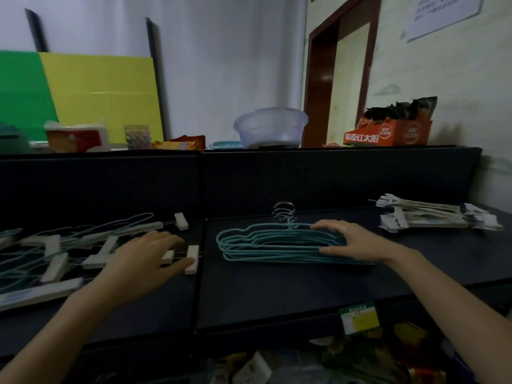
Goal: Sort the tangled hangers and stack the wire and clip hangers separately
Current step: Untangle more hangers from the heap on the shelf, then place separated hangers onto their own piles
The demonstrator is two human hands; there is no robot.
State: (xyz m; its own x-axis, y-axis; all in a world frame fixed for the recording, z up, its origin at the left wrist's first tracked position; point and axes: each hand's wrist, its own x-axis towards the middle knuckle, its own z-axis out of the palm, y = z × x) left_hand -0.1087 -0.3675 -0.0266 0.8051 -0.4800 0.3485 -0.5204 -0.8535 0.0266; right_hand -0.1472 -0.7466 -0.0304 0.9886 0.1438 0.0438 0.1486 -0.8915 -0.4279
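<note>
Two stacks and one tangle share the table (277, 297). I take the wire hanger stack (277, 249) as my mark: teal, lying flat at mid-table, hooks pointing at the black back panel (318, 178). My right hand (352, 241) rests on its right end, fingers spread and pressing down.

Left of the stack, across a seam in the table top, lies the tangled pile (55, 253) of teal wire and white clip hangers. My left hand (146, 256) reaches over its nearest white clips and touches them; I cannot tell whether it pinches one.

Right of the stack, well apart, sits the clip hanger stack (437, 214) near the table's right edge, with bare table between. In front of the stack, bare table runs to the near edge, where a green-and-yellow label (358, 318) is too blurred to read.

Behind the stack, above the panel, stand a clear bowl (270, 127) and an orange box (388, 135) printed "草原红太阳".
</note>
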